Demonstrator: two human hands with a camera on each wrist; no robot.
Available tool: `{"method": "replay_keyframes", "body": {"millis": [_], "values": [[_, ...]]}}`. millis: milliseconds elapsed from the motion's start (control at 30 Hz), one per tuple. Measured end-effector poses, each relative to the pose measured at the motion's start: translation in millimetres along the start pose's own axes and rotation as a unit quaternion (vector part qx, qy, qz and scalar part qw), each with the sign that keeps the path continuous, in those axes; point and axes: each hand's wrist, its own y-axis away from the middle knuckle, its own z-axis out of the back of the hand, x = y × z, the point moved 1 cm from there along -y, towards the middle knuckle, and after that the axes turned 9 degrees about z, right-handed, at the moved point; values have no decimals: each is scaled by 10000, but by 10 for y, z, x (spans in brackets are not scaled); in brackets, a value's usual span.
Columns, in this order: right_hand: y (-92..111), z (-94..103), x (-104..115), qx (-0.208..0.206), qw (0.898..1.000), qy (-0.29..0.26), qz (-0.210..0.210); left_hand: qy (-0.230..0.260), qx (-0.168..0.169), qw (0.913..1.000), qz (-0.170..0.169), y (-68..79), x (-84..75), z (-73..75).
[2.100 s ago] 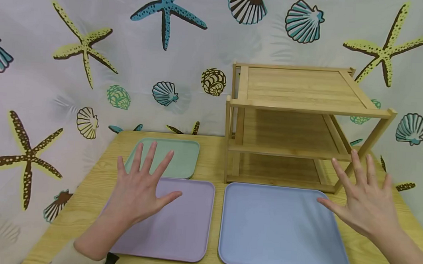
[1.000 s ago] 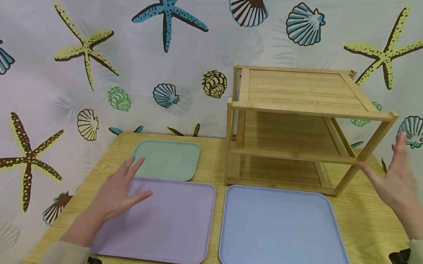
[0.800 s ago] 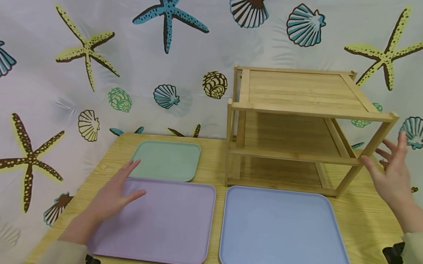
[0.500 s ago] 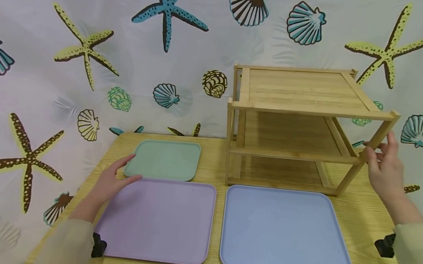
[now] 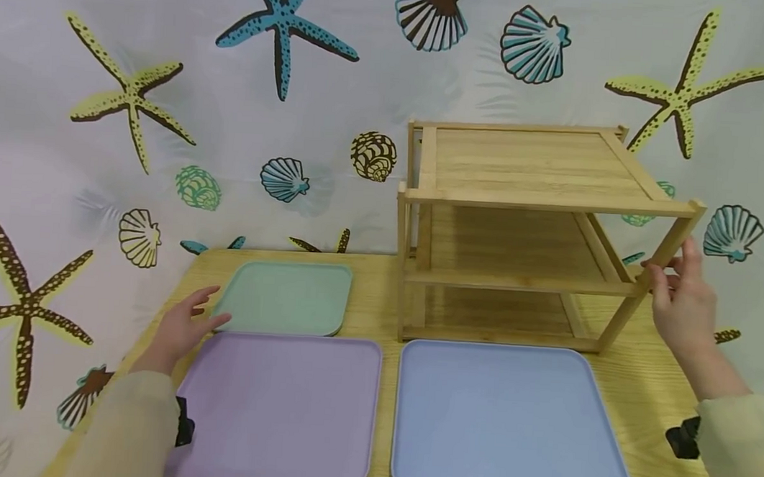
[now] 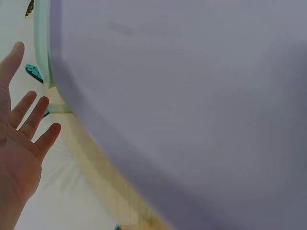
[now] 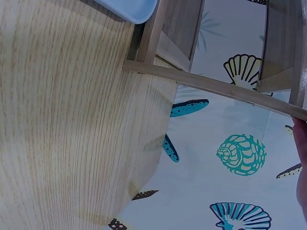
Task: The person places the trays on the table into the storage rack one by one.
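right grip [image 5: 686, 308] has moved rightward, holding the rack [image 5: 541, 167] (both cropped in wrist view); left grip [image 5: 180, 331] wide.

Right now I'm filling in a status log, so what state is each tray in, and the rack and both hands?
Green tray: flat, face up.
Purple tray: flat, face up.
Blue tray: flat, face up.
Wooden rack: standing upright.
Left hand: holding nothing, near the green tray.
Right hand: gripping the rack's front right post.
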Motion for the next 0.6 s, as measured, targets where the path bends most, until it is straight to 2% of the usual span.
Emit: {"method": "replay_keyframes", "body": {"millis": [133,333,600], "values": [[-4,-9,-16,-29,10000,-23,53,78,12,9997,223,-52,79,-81],[-18,-16,-23,-36,10000,-54,9,-58,-263,9996,-30,-132,172,-153],[7,-17,-64,-17,9999,160,5,129,-236,9994,208,-156,95,-219]]}}
